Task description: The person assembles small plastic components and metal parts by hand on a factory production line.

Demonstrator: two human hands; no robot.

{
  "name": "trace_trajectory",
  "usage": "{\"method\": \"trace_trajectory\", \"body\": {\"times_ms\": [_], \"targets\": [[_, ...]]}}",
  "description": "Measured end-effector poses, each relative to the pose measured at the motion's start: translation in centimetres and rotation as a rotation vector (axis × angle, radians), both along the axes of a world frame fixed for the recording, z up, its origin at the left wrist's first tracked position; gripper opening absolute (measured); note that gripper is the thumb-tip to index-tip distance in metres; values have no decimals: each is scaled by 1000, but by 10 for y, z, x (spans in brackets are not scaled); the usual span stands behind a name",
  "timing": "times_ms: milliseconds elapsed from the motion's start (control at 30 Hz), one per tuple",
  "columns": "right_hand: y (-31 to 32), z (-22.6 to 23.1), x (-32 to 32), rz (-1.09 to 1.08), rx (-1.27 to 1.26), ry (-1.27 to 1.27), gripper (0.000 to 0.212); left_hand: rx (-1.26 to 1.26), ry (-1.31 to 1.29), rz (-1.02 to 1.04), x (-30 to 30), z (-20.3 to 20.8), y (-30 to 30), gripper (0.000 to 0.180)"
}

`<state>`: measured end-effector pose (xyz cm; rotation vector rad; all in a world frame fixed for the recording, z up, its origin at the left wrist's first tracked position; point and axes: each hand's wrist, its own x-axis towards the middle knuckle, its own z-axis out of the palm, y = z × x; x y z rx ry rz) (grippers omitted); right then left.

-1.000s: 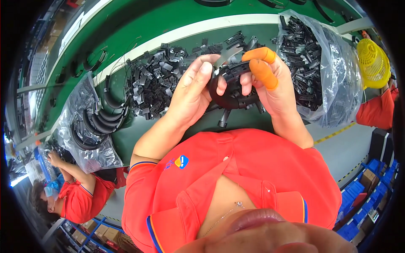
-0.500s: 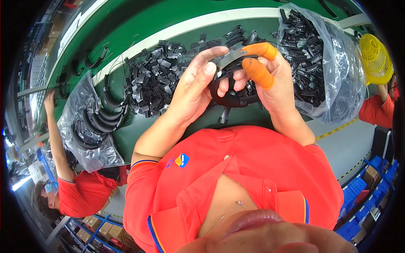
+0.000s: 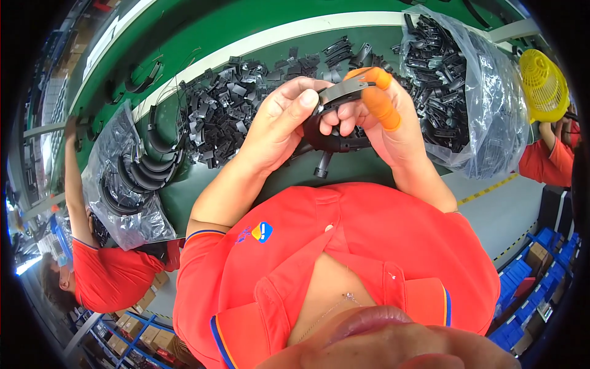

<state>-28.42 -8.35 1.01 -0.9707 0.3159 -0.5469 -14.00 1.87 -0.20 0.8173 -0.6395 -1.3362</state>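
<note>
Held parts: a black curved headband and a grey curved strip, both in the air in front of the chest, over the near side of the green workbench. A short cylindrical stub hung below the band.

Change over the last second: the strip had stood up steeply, its right end near the right fingertips; it now lay flatter, following the upper side of the band. The two orange finger cots had come in closer about its right end. I judged this to mean that the two parts had been brought nearer to alignment. Whether they had locked together could not be told, as fingers covered the contact.

Left hand: grasping the headband, thumb pressed at the left end, by the strip. Right hand: pinching the strip's right end between the cotted digits, other fingers curled beneath.

Surroundings showed no matching change: the heap of small black plates lay beyond the left hand, the clear plastic bag of black pieces beyond the right, and more black headbands on plastic film at far left.
</note>
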Motion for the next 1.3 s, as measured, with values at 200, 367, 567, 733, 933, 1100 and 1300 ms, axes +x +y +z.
{"method": "trace_trajectory", "body": {"times_ms": [200, 367, 567, 733, 933, 1100, 1300], "targets": [[-5, -5, 5, -118, 57, 122, 48, 77, 86, 13, -4, 2, -1, 36], [-3, 9, -1, -344, -634, 214, 27, 78, 139, 48, -4, 2, 3, 33], [-11, 0, -12, -328, -633, 219, 25, 66, 59, 59, -6, 5, 3, 27], [-21, 1, -5, -253, -512, 323, 26, 32, 31, 17, -6, 1, 2, 26], [-6, -3, -6, -166, -224, 195, 41, -38, -92, 175, -8, -6, -1, 19], [4, -7, -2, -90, 26, -9, 42, -39, -240, 131, -5, -12, -5, 26], [7, -5, 0, -46, -52, 47, 41, -23, -528, 107, -5, -8, -3, 27]]}}
